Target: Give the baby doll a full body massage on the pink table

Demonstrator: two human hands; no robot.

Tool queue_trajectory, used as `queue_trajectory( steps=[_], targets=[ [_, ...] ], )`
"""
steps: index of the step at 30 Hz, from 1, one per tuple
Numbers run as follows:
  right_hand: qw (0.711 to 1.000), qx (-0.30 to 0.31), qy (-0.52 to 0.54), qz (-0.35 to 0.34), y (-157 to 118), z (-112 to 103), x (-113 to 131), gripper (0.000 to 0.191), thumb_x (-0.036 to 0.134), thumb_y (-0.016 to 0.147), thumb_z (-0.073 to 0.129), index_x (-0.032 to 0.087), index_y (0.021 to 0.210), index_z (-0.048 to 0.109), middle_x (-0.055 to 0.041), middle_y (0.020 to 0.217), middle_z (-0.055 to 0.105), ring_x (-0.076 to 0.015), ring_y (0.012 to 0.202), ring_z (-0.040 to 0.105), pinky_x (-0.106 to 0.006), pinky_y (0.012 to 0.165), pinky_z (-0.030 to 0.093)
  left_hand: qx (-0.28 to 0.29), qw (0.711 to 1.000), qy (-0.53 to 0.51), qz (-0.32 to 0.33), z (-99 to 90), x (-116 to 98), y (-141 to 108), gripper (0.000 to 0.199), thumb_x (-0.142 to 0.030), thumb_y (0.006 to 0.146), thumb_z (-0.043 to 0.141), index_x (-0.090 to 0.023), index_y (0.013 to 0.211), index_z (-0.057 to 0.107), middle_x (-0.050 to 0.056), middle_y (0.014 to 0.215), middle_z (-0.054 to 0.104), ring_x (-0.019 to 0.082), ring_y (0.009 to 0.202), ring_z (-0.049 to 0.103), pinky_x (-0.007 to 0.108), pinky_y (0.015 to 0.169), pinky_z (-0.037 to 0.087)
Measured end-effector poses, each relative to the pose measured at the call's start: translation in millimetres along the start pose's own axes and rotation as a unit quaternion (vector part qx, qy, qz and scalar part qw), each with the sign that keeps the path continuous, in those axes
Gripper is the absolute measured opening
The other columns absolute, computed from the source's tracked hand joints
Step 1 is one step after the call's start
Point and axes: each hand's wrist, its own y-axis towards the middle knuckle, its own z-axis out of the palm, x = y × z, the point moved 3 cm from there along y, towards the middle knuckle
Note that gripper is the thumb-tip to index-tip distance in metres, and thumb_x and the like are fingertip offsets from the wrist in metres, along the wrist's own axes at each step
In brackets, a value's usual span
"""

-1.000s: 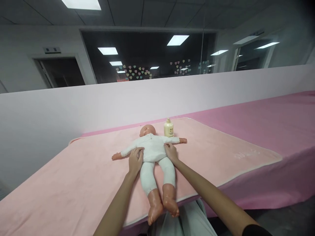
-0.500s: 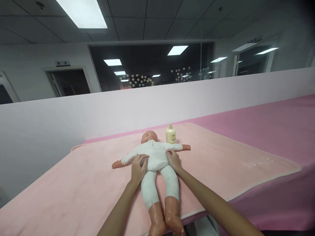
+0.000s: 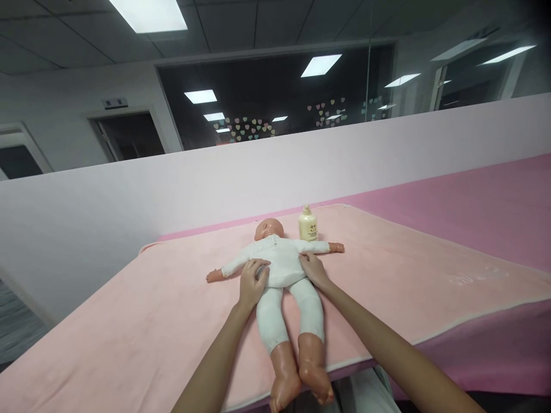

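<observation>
A baby doll [image 3: 282,264] in a white suit lies on its back, arms spread wide and bare feet toward me. Its head is at the far end. My left hand [image 3: 253,281] cups the left side of its waist, with curved fingers reaching onto the belly. On the other side, my right hand [image 3: 314,269] presses against the waist with its fingers bent around the edge of the torso. Part of the fingers of both hands is hidden against the doll. A pale yellow pump bottle [image 3: 308,226] stands just beyond the doll's right-hand arm.
A pink blanket [image 3: 172,321] with a pale border lies under the doll. Darker pink covering [image 3: 473,198] shows to the right. A low white wall [image 3: 215,189] runs behind, with a dark window [image 3: 275,86] bearing heart stickers above it. The doll's feet overhang the near edge.
The view has shifted a little, so the doll, bottle and hands appear slightly higher and further right. Both hands keep their places at the doll's waist.
</observation>
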Motion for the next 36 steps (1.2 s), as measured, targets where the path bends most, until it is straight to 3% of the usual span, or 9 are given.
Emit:
queue_trajectory(
  steps=[36],
  targets=[
    [1.0, -0.012, -0.01, 0.013, -3.1, 3.2, -2.8, 0.029, 0.036, 0.08, 0.039, 0.02, 0.094, 0.059, -0.0061, 0.097, 0.066, -0.02, 0.091, 0.059, -0.029, 0.081, 0.041, 0.003, 1.0, -0.001, -0.005, -0.8, -1.9, 0.5, 0.02, -0.027, 0.086, 0.045, -0.022, 0.089, 0.063, 0.003, 0.093, 0.063, 0.02, 0.093, 0.056, 0.036, 0.086, 0.041]
  ],
)
